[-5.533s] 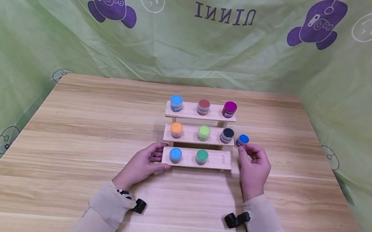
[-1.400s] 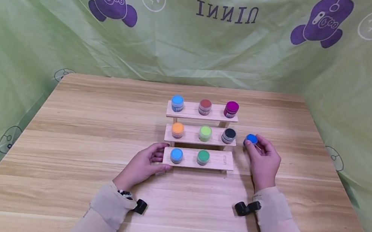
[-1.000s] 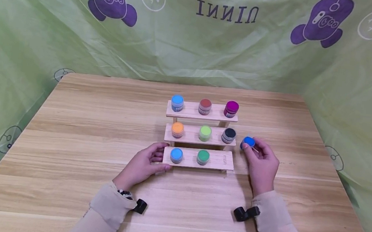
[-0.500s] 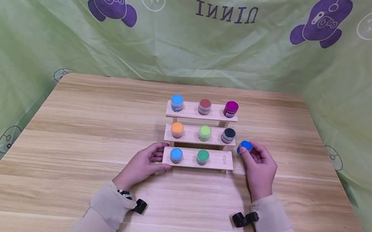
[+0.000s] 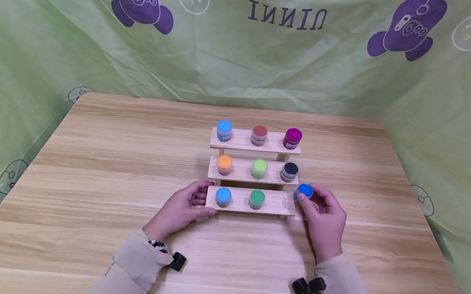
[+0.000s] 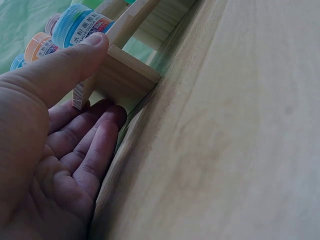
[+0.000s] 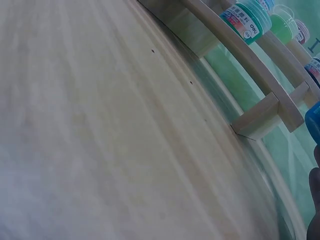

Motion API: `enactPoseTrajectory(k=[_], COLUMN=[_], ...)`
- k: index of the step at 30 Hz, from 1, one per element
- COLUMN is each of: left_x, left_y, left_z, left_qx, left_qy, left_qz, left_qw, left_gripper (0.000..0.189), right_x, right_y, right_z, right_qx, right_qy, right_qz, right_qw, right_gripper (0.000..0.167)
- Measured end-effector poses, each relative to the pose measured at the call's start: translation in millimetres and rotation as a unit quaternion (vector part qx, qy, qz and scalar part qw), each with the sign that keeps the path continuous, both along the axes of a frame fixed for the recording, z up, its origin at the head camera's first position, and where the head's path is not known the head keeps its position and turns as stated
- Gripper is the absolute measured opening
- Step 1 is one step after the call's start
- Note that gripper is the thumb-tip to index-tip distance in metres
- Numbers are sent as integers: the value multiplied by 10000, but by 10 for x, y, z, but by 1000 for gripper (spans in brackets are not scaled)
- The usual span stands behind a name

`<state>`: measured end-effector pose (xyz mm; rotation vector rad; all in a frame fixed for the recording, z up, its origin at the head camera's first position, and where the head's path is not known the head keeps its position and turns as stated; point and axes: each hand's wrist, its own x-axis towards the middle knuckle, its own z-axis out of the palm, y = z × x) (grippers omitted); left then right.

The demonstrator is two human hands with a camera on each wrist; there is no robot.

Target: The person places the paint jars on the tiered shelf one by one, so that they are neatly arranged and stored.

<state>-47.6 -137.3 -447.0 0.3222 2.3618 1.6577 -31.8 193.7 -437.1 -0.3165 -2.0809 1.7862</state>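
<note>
A three-tier wooden stand point(image 5: 272, 209) holds several small paint jars with coloured lids. At its left end my left hand point(image 5: 179, 210) grips the bottom shelf; in the left wrist view the thumb lies at the shelf's front edge beside a light blue paint jar point(image 6: 75, 25), the fingers bent behind its end. My right hand point(image 5: 326, 219) pinches a dark blue paint jar point(image 5: 303, 191) between thumb and fingers, beside the bottom shelf's right end. That shelf also bears a green paint jar point(image 5: 257, 199) at its middle. The right wrist view catches only part of the held jar point(image 7: 313, 122) and fingertips.
The middle shelf carries an orange jar point(image 5: 224, 164), a light green jar point(image 5: 259, 168) and a black jar point(image 5: 289, 171). Light blue, brown and magenta point(image 5: 292, 138) jars stand on the top shelf. Beneath is a wooden table point(image 5: 110, 153), with green printed cloth point(image 5: 210, 58) behind and at both sides.
My right hand has taken hold of the dark blue jar, lifted it right of the stand, then brought it left and nearer me to the bottom shelf's end. The left hand has stayed put.
</note>
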Motion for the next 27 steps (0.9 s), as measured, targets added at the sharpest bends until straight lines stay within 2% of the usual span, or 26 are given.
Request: enactPoseTrajectory(k=[9, 18, 27], left_x=[0, 2, -3], left_y=[-1, 3, 4], left_z=[-7, 18, -17], left_qx=[20, 18, 9], left_qy=[-3, -47, 46], left_qz=[-8, 22, -23], left_qw=[10000, 10000, 10000], left_gripper=[71, 71, 70], right_x=[31, 71, 83], right_y=[-31, -67, -72], right_z=[-34, -28, -21], right_qx=[-72, 46, 296], right_qy=[202, 205, 206], right_qz=[157, 543, 626], right_qw=[9996, 9983, 9974], right_gripper=[34, 34, 33])
